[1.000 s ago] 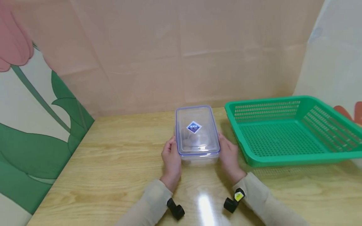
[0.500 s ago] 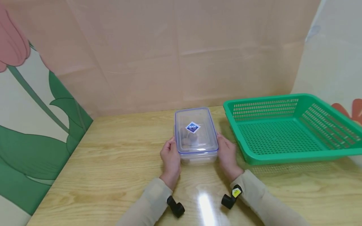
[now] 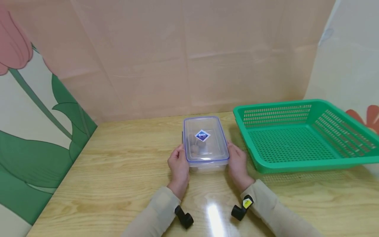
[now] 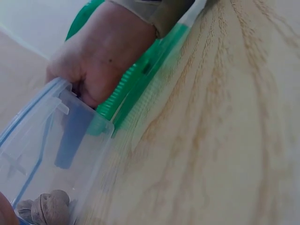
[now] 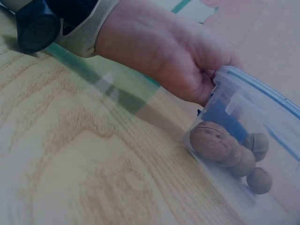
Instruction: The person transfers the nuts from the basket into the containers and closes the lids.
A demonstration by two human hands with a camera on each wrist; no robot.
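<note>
Between my hands stands a clear plastic food container (image 3: 206, 141) with a blue-edged lid (image 3: 204, 153) and a diamond-shaped label. My left hand (image 3: 179, 166) grips its left side near the front corner, the thumb along the lid's edge. On the opposite side, my right hand (image 3: 238, 164) holds it the same way. Several walnuts (image 5: 211, 140) lie inside, also visible as brown lumps (image 4: 50, 206) in the left wrist view. A blue latch (image 4: 75, 136) hangs down the container's right wall beneath the right hand's fingers. Another blue latch (image 5: 225, 119) is beside the left hand.
A green perforated plastic basket (image 3: 260, 166) stands to the right, close to the right hand. Underneath is a wood-grain table (image 3: 124, 171). A pinkish sheet (image 3: 142, 65) hangs behind it, and a flower-patterned panel (image 3: 32, 151) borders the left.
The lid's far edge has come slightly lower in the head view. Both hands stay at the container's sides, and the view has shifted a little.
</note>
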